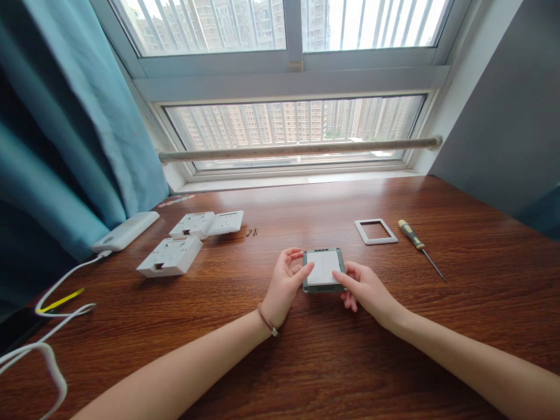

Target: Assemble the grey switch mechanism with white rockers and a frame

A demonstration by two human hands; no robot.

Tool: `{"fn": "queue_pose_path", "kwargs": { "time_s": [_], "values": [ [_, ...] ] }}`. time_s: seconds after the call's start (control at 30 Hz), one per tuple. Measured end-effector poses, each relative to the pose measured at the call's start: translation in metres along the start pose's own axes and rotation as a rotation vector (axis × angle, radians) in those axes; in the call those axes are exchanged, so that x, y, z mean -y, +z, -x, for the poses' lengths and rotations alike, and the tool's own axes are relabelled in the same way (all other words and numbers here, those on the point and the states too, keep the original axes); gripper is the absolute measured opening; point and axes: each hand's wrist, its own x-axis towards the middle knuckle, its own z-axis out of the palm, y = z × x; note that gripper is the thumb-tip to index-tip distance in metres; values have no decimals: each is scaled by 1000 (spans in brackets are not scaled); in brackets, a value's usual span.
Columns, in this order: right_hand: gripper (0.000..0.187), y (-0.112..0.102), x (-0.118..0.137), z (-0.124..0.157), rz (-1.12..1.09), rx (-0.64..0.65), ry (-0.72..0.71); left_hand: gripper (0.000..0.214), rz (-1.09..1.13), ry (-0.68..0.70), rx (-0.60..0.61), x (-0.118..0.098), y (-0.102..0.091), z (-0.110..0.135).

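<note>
A reddish-brown wooden tabletop (306, 367) runs beneath a wide barred window (293, 125) (apartment towers fill the glass). At its centre, the left hand (284, 287) pinches the left edge of a grey-framed square wall switch with white rocker plates (322, 267), thumb pressed on its face. The right hand (365, 290) clasps the lower right corner, forefinger along the rim. Whether the switch rests on the wood or is lifted just clear cannot be told. Beyond the right hand lie a white square plastic frame (375, 231) and, just beside it, a yellow-and-black-handled screwdriver (417, 242). To the left are two small screws (251, 231), white plastic mounting boxes (171, 256), a white oblong power pack (126, 231) and its looping white cable (56, 303).
</note>
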Motion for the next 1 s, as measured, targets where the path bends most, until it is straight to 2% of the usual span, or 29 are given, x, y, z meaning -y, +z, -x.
{"fn": "queue_pose_path", "kwargs": {
  "time_s": [0.13,0.4,0.67,1.0],
  "values": [
    [34,-7,-1,-7,-22,-31,60,47,36,-31,23,2,-3,-2],
    [28,-17,6,-12,72,-21,147,34,22,-60,69,1,-3,-2],
    [28,-24,5,-17,162,7,172,30,-34,-53,83,1,-2,-2],
    [38,-26,2,-19,105,34,158,29,-81,-38,85,-1,0,-1]
  ]
}}
